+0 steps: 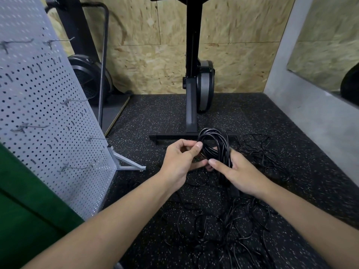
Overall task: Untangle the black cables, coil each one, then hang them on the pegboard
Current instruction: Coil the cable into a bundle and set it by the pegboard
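Observation:
A coiled black cable (215, 144) stands as an upright loop between my two hands, above the speckled floor. My right hand (238, 172) grips the lower part of the coil, its thumb pressed across the strands. My left hand (181, 160) pinches the coil's left side between thumb and fingers. More black cables (233, 228) lie tangled on the floor below and in front of me, and a thinner tangle (262, 152) spreads to the right. The grey pegboard (44, 117) with several bare metal hooks stands tilted at the left.
An exercise machine's black post and T-shaped foot (191, 135) stand just behind the coil. A fan-wheel machine (87, 78) sits behind the pegboard. The pegboard's white foot (128, 166) juts onto the floor. A green surface (25, 220) fills the lower left. Grey wall runs along the right.

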Available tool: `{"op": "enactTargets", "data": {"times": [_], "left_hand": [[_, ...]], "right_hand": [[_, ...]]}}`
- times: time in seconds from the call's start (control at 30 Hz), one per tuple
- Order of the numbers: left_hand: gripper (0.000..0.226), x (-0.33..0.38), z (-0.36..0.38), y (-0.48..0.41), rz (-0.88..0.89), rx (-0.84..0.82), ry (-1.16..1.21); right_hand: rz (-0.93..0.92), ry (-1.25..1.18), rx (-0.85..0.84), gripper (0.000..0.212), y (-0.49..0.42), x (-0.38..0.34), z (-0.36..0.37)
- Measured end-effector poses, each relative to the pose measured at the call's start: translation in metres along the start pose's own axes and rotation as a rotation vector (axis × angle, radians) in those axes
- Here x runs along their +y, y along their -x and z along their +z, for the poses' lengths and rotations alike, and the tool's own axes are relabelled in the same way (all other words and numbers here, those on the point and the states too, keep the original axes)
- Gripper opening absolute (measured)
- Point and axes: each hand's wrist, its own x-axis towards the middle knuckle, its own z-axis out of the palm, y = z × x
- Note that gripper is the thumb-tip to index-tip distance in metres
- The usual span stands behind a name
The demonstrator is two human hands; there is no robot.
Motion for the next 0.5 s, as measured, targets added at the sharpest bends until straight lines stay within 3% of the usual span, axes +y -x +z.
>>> {"op": "enactTargets", "data": {"times": [0.17,0.27,0.4,0.5], "left_hand": [[0.025,0.000,0.000,-0.002,0.106,-0.055,-0.095],[0.026,-0.005,-0.010,-0.005,0.080,-0.157,-0.193],[0.032,-0.030,-0.022,-0.004,0.000,-0.544,-0.744],[0.016,-0.046,-0.023,-0.001,-0.053,-0.649,-0.983]], "right_hand": [[-0.022,-0.030,0.022,0.011,-0.001,-0.006,0.001],[0.043,-0.267,0.106,0.012,0.000,-0.012,-0.003],[0.130,-0.643,0.073,0.017,0.004,-0.024,-0.008],[0.096,-0.765,0.082,0.010,0.004,-0.032,-0.014]]}}
